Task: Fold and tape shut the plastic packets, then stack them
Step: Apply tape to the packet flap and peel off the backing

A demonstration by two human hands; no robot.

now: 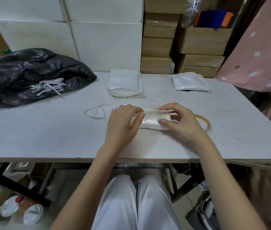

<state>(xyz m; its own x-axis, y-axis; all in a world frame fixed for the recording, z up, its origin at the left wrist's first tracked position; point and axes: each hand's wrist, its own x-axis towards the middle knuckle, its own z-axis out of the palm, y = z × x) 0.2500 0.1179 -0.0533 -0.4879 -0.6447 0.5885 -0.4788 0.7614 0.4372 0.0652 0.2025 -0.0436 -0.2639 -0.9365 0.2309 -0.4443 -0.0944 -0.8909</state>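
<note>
White trousers [136, 201] over my knees fill the bottom of the view, just under the near edge of the grey-white table [32, 130]. Past that edge both my hands work one plastic packet [151, 121] lying mid-table. My left hand [123, 122] curls over its left end, thumb and forefinger pinching the pale flap strip [156, 111] along the top. My right hand [179, 121] pinches the same strip further right, its thumb pressing down on the crinkled packet body.

As I judge it, I am folding the flap over before sealing. To do this well I should keep the strip taut between both pinches, bring it down square to the packet's long edge, then run a thumb along it so no wrinkle lifts. The tape roll [203, 122] lies just beside my right wrist, close enough to reach while my left hand keeps the fold pressed.

Farther back sit two piles of packets: one stack [124, 82] behind my hands, another [190, 82] to the right. I cannot tell which holds the finished ones. A black plastic bag [32, 72] with white paper strips [50, 87] lies far left.
</note>
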